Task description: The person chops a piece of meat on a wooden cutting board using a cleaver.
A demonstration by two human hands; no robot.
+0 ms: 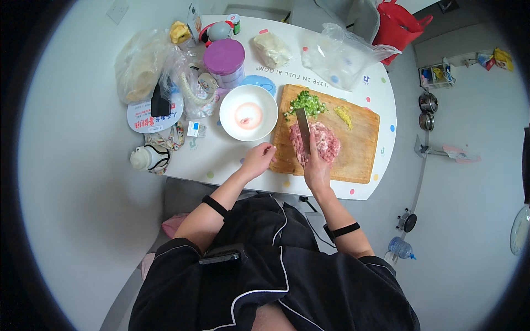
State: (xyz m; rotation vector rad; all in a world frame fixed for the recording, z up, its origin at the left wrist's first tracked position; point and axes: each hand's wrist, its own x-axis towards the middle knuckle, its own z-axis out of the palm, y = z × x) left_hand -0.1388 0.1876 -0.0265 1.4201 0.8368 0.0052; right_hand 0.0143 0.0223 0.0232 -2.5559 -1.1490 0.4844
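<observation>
My right hand (pixel 318 169) grips a kitchen knife (pixel 303 130), its blade pointing away from me over the pink minced meat (pixel 327 142). The meat lies in a mound on a wooden cutting board (pixel 356 157). Farther back on the board sit chopped green onion (pixel 307 103) and a small strip of finely chopped yellow pieces (pixel 344 117). Beside the board's left edge is my left hand (pixel 257 160), its fingers loosely curled and nothing visible in them. A white bowl (pixel 228 120) stands just beyond it, with a pinkish residue and a small scrap of meat inside.
A purple-lidded tub (pixel 225 58), plastic bags (pixel 143 62) and a hand fan (pixel 155 118) crowd the white table's left side. At the back lie a wrapped pale bundle (pixel 272 49) and a clear plastic bag (pixel 335 58). A white bottle (pixel 145 158) is at the left edge.
</observation>
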